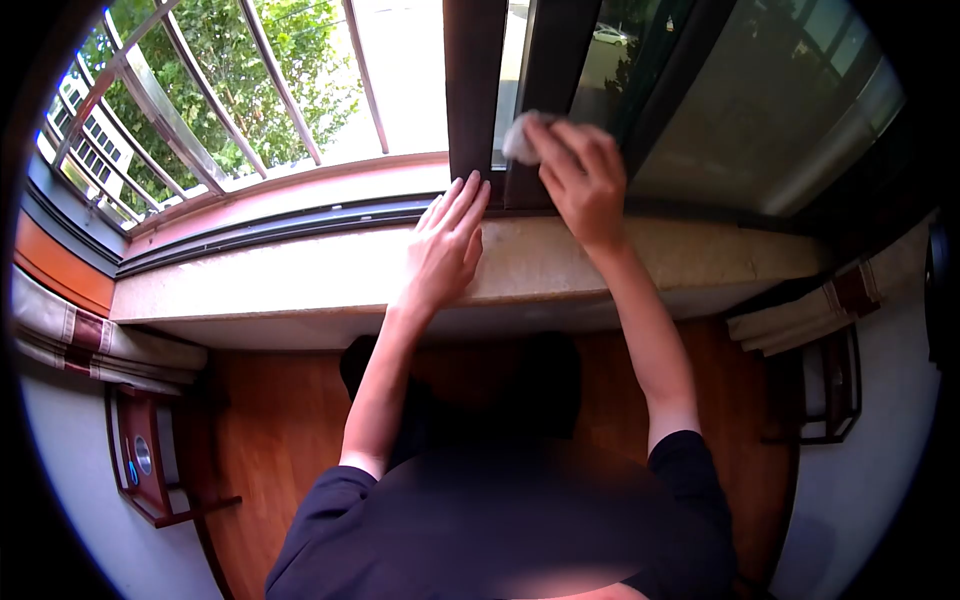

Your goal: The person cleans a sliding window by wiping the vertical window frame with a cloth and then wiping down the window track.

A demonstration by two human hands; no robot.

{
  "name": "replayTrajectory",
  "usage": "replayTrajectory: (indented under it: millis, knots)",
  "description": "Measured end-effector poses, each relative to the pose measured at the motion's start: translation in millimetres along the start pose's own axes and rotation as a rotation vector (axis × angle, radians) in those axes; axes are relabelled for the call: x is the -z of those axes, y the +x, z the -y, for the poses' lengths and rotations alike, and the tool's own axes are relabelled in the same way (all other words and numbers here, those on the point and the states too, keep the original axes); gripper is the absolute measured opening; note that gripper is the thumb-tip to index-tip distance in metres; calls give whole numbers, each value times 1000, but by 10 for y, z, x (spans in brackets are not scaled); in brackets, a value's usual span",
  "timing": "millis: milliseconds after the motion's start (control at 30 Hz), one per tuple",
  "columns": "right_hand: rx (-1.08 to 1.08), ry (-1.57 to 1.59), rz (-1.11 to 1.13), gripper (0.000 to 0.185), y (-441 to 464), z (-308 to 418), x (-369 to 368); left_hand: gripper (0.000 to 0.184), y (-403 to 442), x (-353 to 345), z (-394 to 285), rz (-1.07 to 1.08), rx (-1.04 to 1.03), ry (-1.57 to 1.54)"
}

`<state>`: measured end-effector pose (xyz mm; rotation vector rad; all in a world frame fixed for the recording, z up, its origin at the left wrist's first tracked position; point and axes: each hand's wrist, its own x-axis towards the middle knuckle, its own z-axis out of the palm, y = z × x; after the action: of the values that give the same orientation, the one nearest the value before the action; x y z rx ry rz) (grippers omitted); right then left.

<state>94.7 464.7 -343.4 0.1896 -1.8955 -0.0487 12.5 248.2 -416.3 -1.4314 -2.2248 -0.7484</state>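
Observation:
My right hand (pixel 585 180) is closed on a small crumpled white cloth (pixel 519 140), whose exact material I cannot make out. It holds the cloth at the dark frame of the sliding window (pixel 545 110), near a narrow strip of glass. My left hand (pixel 448 240) has its fingers stretched out, the tips against the lower part of the dark window frame (pixel 474 110). Below that hand runs the pale stone windowsill (pixel 270 280). Whether the left palm touches the sill I cannot tell.
On the left the window stands open onto metal bars (pixel 265 80), with a tree (pixel 230 65) outside. A dark sliding track (pixel 300 218) borders the sill. Tied-back curtains (pixel 90 335) hang at both sides. Dark wooden furniture (pixel 145 455) stands on the left, above a wooden floor (pixel 270 400).

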Motion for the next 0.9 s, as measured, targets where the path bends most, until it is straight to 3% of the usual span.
replayTrajectory:
  millis: [100, 267, 433, 533, 667, 733, 900]
  knots:
    - [-39, -56, -165, 69, 464, 14, -22, 66, -15, -16, -5, 40, 5, 68]
    - [-45, -110, -146, 61, 181, 35, -136, 65, -48, -6, 1, 31, 55, 19]
    - [-37, -50, 242, 46, -511, 195, 19, 67, -74, -43, -26, 17, 89, 73]
    - [-74, -2, 307, 47, -511, 269, 126, 69, -89, -60, -8, 26, 97, 104]
    - [-43, 21, 302, 51, -492, 183, 110, 69, -91, -74, -2, 10, 107, 83]
    - [106, -3, 233, 50, -522, 45, 55, 69, -112, -83, -8, 10, 116, 90]
    - [123, 16, 160, 45, -297, -37, -18, 68, -103, -77, 2, 18, 125, 94]
